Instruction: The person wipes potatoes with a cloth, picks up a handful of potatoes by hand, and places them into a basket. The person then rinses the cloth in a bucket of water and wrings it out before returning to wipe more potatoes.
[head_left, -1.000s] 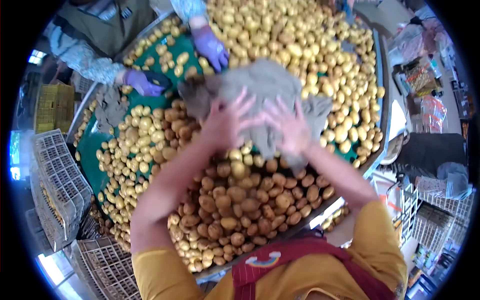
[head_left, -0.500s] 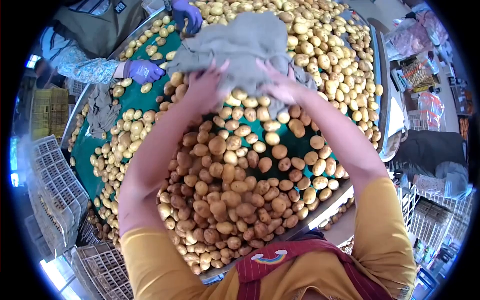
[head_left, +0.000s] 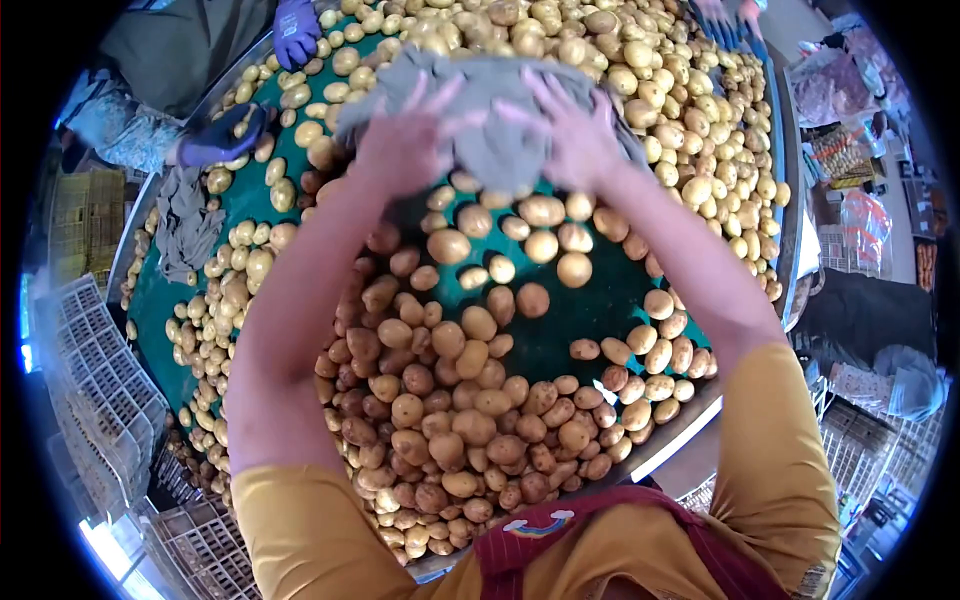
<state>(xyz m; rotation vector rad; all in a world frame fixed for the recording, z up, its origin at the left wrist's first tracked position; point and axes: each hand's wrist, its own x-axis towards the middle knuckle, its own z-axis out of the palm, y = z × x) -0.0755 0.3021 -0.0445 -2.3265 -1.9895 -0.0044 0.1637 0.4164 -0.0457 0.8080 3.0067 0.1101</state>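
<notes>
A grey cloth (head_left: pixel 480 130) lies bunched over potatoes at the far middle of a green-surfaced table (head_left: pixel 570 310). On its left part rests my left hand (head_left: pixel 405 145), fingers spread. My right hand (head_left: pixel 572 135) presses on the cloth's right part, its fingers likewise stretched apart. Both hands are slightly blurred. Just in front of the cloth are loose potatoes (head_left: pixel 540 212), with bare green surface among them. Nearer my body sits a dense heap of brownish potatoes (head_left: pixel 470 425). What lies under the cloth is hidden.
At the left a co-worker's purple-gloved hands (head_left: pixel 295 35) are among potatoes; another person's hands (head_left: pixel 735 25) show at the top right. A second grey cloth (head_left: pixel 185 225) lies left. Paler potatoes (head_left: pixel 690 130) cover the far right. Plastic crates (head_left: pixel 105 360) stand beyond the left edge.
My fingers have spread wider over the cloth. Potatoes before it have shifted, baring more green surface. The co-worker's gloved hands moved left, and another person's hands have appeared at the top right.
</notes>
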